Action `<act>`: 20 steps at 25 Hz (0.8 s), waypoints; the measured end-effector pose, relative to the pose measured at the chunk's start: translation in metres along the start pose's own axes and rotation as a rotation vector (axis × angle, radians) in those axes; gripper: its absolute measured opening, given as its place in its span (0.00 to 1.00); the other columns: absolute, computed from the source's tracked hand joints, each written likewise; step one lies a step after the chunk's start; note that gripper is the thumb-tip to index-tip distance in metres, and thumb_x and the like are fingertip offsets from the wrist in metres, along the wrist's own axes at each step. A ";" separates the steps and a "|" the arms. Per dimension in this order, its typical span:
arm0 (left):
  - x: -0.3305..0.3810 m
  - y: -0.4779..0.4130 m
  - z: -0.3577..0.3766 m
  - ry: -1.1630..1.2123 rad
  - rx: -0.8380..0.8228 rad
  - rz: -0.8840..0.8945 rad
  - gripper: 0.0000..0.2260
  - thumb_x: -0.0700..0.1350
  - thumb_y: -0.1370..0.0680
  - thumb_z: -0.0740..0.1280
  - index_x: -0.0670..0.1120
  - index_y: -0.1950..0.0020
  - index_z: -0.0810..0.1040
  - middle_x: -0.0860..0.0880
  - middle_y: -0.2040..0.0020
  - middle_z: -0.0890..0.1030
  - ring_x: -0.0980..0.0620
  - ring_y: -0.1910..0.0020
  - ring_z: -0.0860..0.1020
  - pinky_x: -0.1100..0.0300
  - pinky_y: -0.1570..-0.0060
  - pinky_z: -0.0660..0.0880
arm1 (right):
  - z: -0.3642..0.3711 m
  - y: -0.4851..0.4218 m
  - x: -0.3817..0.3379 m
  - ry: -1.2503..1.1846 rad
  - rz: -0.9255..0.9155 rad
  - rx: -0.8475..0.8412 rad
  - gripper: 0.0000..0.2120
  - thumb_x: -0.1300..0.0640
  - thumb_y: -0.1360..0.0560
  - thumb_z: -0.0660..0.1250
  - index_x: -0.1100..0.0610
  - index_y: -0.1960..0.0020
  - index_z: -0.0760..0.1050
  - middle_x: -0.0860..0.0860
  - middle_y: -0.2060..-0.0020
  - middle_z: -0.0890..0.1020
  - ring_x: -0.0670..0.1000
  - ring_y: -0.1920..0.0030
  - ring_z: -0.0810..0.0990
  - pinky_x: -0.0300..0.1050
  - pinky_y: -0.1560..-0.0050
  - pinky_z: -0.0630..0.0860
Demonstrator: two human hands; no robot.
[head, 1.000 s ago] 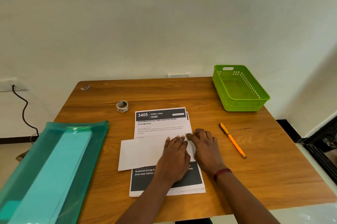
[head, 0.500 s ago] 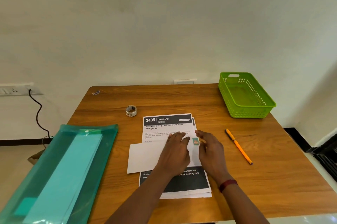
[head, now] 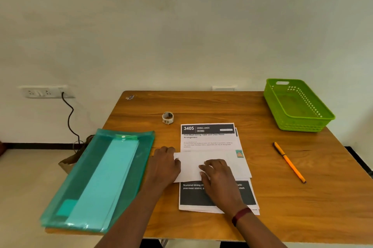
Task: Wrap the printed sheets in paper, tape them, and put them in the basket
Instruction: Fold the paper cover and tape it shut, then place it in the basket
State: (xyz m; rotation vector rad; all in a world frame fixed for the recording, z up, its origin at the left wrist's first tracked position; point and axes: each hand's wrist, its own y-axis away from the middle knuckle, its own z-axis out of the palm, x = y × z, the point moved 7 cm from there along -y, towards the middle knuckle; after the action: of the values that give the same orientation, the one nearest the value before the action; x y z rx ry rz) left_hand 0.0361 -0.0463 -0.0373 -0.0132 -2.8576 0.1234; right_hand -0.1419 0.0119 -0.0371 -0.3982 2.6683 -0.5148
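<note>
Paper is what both hands work on: a white paper (head: 222,160) band lies across the middle of the printed sheets (head: 209,141), which sit stacked on the table (head: 201,104) in front of the person. The right hand (head: 220,175) rests on the band with fingers spread and flat, released rather than grasping, probably to pin the band and the stack so nothing slides. The left hand (head: 164,164) covers the band's left end with bent knuckles; whether it pinches the paper or only presses it I cannot tell. It is likely placed there to draw that end tight. A small green sticker (head: 239,154) sits at the band's right end, apparently fastening it. The tape roll (head: 168,117) waits just beyond the sheets, within reach. The basket (head: 270,104) stands at the far right corner with nothing in it, well apart from the stack. A pen (head: 289,162) lies to the right and a green folder (head: 101,179) to the left.
</note>
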 end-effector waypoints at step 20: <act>0.046 -0.016 -0.023 0.454 -0.546 -0.016 0.10 0.53 0.22 0.68 0.47 0.49 0.79 0.51 0.49 0.80 0.49 0.56 0.80 0.62 0.65 0.77 | -0.029 0.022 -0.014 -0.217 -0.161 0.331 0.11 0.50 0.20 0.61 0.55 0.49 0.79 0.50 0.55 0.82 0.46 0.53 0.77 0.38 0.53 0.78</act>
State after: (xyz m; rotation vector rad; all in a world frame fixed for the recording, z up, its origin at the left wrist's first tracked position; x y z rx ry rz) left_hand -0.0018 -0.0592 -0.0008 -0.1121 -2.3511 -0.5867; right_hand -0.1464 0.0452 -0.0163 -0.5372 2.3015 -0.8912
